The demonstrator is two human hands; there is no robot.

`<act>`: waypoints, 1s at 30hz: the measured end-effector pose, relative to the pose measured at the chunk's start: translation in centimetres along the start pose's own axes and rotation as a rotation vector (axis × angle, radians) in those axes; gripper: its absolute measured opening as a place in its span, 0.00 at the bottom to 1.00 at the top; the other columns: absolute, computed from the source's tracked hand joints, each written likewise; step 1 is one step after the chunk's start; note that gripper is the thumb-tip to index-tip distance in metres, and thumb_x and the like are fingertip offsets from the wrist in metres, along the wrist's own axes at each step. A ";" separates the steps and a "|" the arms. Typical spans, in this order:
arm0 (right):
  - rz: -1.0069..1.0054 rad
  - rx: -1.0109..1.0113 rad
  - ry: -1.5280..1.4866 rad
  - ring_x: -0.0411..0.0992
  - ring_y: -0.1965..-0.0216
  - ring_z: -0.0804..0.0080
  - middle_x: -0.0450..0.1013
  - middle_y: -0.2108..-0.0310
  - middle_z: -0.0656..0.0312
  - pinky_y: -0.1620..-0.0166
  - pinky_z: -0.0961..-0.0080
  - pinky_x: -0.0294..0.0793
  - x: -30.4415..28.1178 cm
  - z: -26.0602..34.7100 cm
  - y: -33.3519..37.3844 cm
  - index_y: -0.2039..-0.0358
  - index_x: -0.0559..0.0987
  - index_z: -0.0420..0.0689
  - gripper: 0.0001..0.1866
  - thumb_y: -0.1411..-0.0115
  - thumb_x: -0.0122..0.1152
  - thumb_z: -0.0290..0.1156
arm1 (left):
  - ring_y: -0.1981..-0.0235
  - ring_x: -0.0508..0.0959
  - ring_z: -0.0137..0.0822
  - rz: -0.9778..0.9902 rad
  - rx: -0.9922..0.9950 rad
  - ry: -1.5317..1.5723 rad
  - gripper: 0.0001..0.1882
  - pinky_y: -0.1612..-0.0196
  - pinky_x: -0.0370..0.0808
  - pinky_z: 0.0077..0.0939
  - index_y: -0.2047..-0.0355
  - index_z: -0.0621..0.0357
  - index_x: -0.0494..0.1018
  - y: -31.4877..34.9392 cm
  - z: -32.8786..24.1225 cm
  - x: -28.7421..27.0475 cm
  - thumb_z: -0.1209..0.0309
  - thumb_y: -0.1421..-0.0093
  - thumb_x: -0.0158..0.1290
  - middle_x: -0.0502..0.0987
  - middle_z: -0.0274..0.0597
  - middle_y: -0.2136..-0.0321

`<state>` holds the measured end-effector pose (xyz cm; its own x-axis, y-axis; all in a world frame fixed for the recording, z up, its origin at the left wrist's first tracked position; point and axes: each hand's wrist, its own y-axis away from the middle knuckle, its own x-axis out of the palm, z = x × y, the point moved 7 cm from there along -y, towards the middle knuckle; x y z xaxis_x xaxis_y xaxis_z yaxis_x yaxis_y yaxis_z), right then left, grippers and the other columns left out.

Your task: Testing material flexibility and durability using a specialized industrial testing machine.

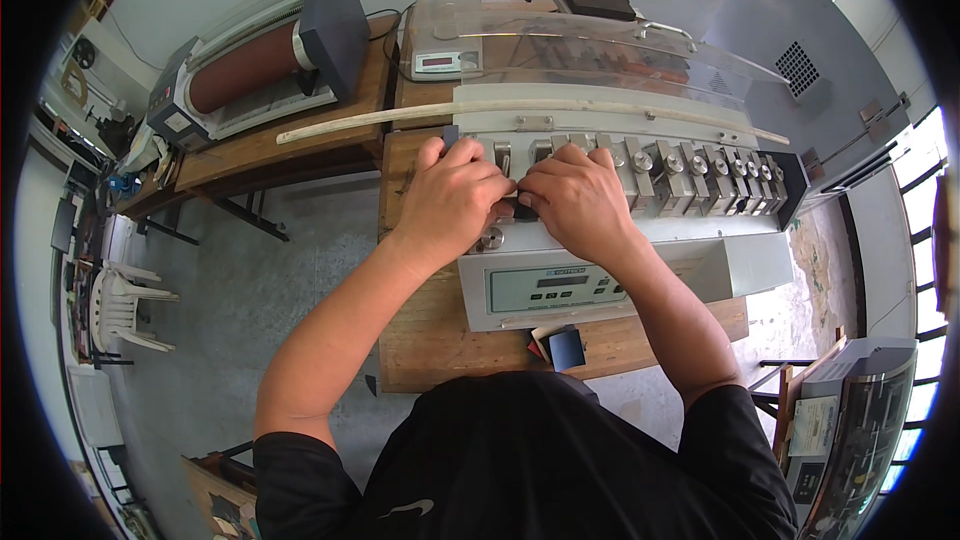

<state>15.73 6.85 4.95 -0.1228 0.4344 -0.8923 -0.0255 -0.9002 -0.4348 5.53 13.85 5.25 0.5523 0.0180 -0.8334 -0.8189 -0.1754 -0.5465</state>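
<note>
Both of my hands work at the left end of a row of metal clamps (690, 175) on a light grey bench machine (478, 300). My left hand (452, 197) has its fingers bent and pressed together over the first clamps; what they grip is hidden. Close beside it, my right hand (577, 192) pinches at a small dark piece (525, 208) between the two hands, whose kind I cannot make out. The fingertips of the two hands nearly meet there. A round metal knob (492, 238) sticks out just below my left fingers.
A control panel (560, 282) fills the machine's front. A clear raised cover (600, 45) and a long pale strip (400, 120) lie behind the clamps. Small coloured swatches (566, 348) rest on the wooden table (430, 350). A roller machine (245, 70) stands at far left.
</note>
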 end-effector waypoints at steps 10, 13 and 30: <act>-0.048 0.031 -0.047 0.71 0.59 0.72 0.78 0.66 0.73 0.56 0.66 0.61 0.1 -0.2 0.6 0.68 0.83 0.51 0.06 0.47 0.65 0.35 | 0.58 0.72 0.31 0.107 0.042 -0.063 0.16 0.50 0.60 0.38 0.67 0.47 0.81 -0.5 -0.2 0.1 0.64 0.59 0.68 0.79 0.23 0.71; -0.067 0.002 -0.078 0.71 0.58 0.71 0.78 0.65 0.72 0.55 0.65 0.60 -0.2 -0.2 0.9 0.68 0.83 0.50 0.06 0.47 0.65 0.34 | 0.57 0.72 0.32 0.122 0.090 -0.052 0.20 0.50 0.60 0.39 0.63 0.46 0.80 -0.6 -0.3 -0.2 0.65 0.59 0.69 0.79 0.25 0.70; -0.065 0.069 -0.191 0.71 0.59 0.67 0.78 0.70 0.67 0.53 0.64 0.57 0.0 -0.7 1.1 0.65 0.78 0.47 0.09 0.47 0.67 0.32 | 0.60 0.73 0.31 0.217 0.037 0.004 0.07 0.49 0.59 0.39 0.70 0.46 0.81 -1.8 -0.2 -0.1 0.66 0.51 0.65 0.79 0.28 0.74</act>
<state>16.40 5.90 4.38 -0.3038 0.4843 -0.8205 -0.1069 -0.8730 -0.4758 6.94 14.01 6.35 0.3632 -0.0205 -0.9315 -0.9238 -0.1383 -0.3571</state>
